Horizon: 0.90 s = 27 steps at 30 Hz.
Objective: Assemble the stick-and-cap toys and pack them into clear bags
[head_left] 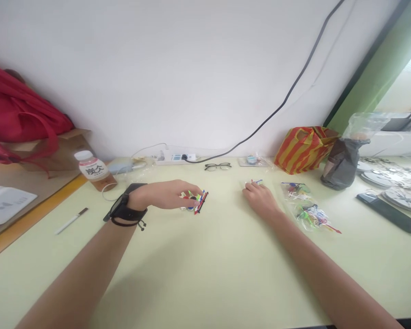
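1. The toy (pixel 196 201) is a small, spiky bundle of thin, hard plastic sticks in red, green, white and blue. It lies low over the pale, smooth table (pixel 205 265), left of centre.
2. Its long axis runs roughly left to right, with the free end pointing right, away from your palm. A red strip closes that end on a slant, far tip to the right and near tip toward you.
3. Your left hand (pixel 164 194) has its fingers closed round the toy from the left, and a black watch (pixel 123 208) sits on that wrist.
4. Your right hand (pixel 260 199) lies well apart to the right, fingertips at a tiny coloured piece (pixel 256 182). You cannot tell whether they pinch it or only touch it.
5. Just right of that hand lies a clear, crinkled bag (pixel 306 209) of more bright sticks.
6. Behind, near the wall, are thin dark-framed glasses (pixel 218 166) and a white power strip (pixel 176 158).
7. At the far left stands a squat bottle (pixel 94 170) with a white cap, and a slim white pen (pixel 71 221) lies nearer you.
8. At the right are a red-and-yellow striped bag (pixel 304 148) and a flat dark phone (pixel 390 211).
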### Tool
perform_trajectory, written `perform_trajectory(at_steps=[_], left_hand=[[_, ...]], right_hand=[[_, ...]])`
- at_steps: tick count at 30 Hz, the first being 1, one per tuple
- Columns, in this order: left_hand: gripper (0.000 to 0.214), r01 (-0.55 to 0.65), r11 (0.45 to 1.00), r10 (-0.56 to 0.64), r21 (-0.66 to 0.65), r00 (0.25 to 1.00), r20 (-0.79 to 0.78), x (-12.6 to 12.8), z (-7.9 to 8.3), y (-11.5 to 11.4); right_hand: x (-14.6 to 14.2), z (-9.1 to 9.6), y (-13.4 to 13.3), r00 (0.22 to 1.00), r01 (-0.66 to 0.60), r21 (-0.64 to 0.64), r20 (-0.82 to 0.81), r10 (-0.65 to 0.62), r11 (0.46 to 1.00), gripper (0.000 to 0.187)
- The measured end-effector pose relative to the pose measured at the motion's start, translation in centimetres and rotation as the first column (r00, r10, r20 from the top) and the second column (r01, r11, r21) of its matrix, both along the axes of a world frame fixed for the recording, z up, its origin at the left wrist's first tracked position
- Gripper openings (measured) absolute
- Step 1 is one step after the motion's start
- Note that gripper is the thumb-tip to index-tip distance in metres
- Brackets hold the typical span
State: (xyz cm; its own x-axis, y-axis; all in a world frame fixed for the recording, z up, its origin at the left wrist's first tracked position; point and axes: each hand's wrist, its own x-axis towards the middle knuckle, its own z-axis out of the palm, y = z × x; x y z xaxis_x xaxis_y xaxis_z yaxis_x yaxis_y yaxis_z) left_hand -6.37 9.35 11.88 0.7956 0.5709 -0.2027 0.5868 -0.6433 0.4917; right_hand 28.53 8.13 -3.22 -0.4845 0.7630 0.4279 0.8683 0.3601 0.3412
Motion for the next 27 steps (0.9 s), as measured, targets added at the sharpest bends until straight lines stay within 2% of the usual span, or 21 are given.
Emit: perform_trajectory(at_steps=[4,7,10,12,14,16,17,20,23,25,27], left_hand=[[0.039,-0.036,0.999,0.037,0.025,0.999,-0.026,-0.4,0.0,-0.1],[0.044,-0.11,0.988,0.118,0.11,0.991,-0.068,-1.0,-1.8,0.1],[0.049,-0.192,0.956,0.186,0.221,0.981,0.048,-1.1,-5.6,-0.3],[0.048,-0.276,0.912,0.235,0.305,0.958,0.164,-0.6,-8.9,-0.9],[0.048,-0.381,0.85,0.307,0.364,0.919,0.246,0.2,-11.7,-1.7],[0.048,-0.411,0.814,0.308,0.411,0.905,0.295,1.1,-13.5,-2.6],[0.047,-0.389,0.819,0.279,0.422,0.912,0.3,1.6,-13.8,-3.1],[0.047,-0.278,0.864,0.165,0.42,0.944,0.286,2.8,-13.1,-4.7],[0.056,-0.161,0.916,0.068,0.366,0.965,0.254,3.7,-11.5,-6.2],[0.055,-0.072,0.935,-0.026,0.348,0.962,0.271,4.0,-10.8,-6.9],[0.056,-0.043,0.945,-0.057,0.324,0.955,0.292,4.0,-10.6,-7.1]], right_hand=[[1.1,0.5,0.1,0.992,0.123,-0.081,-0.016,-0.124,0.989,0.028],[1.3,0.8,-0.4,0.968,0.242,-0.155,-0.024,-0.248,0.958,0.03],[0.8,0.3,-1.5,0.933,0.356,-0.154,0.006,-0.359,0.922,0.032],[-0.1,-0.4,-2.6,0.91,0.415,-0.133,0.045,-0.412,0.9,0.042],[-1.3,-1.0,-3.9,0.915,0.404,-0.168,0.053,-0.401,0.899,0.051],[-2.7,-1.0,-5.2,0.943,0.324,-0.263,0.009,-0.333,0.909,0.057],[-3.4,-0.7,-5.8,0.958,0.258,-0.322,-0.034,-0.284,0.911,0.06],[-5.1,0.4,-7.2,0.957,-0.046,-0.46,-0.275,-0.093,0.887,0.063],[-6.3,1.3,-8.0,0.845,-0.37,-0.466,-0.527,0.084,0.804,0.066],[-6.7,1.6,-8.2,0.78,-0.464,-0.43,-0.612,0.128,0.774,0.068],[-6.7,1.6,-8.4,0.735,-0.497,-0.392,-0.664,0.136,0.774,0.065]])
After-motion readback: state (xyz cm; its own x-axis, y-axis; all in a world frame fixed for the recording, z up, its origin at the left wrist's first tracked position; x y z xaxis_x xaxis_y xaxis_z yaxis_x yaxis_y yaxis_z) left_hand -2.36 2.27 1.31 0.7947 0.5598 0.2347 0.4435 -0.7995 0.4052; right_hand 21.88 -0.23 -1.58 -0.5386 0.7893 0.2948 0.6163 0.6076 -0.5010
